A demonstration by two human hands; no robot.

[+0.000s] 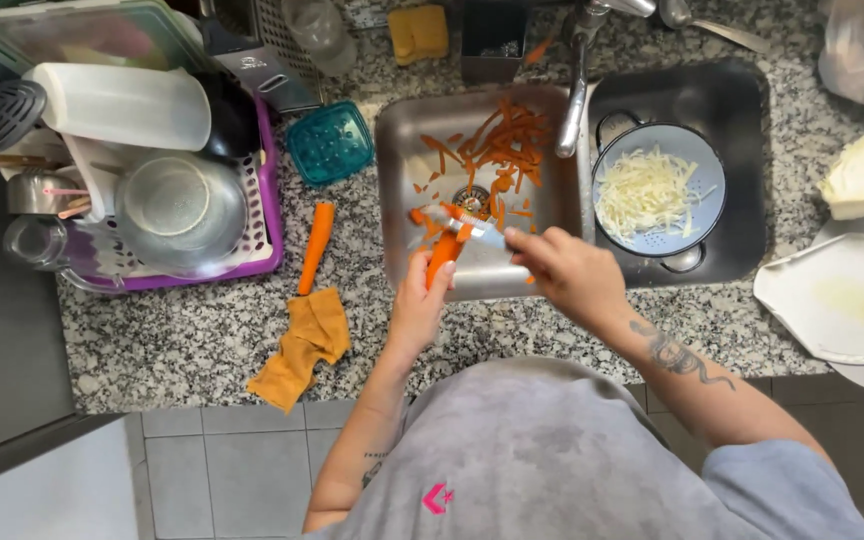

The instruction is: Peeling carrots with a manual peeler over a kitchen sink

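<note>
The carrot (pixel 442 255) stands nearly upright in the view, its long axis running from the left hand (pixel 419 305) up toward the sink (pixel 402 150), tip tilted slightly right. The left hand is closed around its lower end. The right hand (pixel 570 275), just right of it, is clamped on a peeler (pixel 470 228) whose blade lies across the carrot's upper part. Orange peelings (pixel 497 140) lie in the sink beyond both hands; another carrot (pixel 316 245) rests on the desk (pixel 202 330) left of them.

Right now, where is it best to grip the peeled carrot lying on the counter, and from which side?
Grip the carrot near its thick upper end, probably from above, fingers across its width. It lies lengthwise on the granite counter; its thin lower end touches the orange cloth.
</note>
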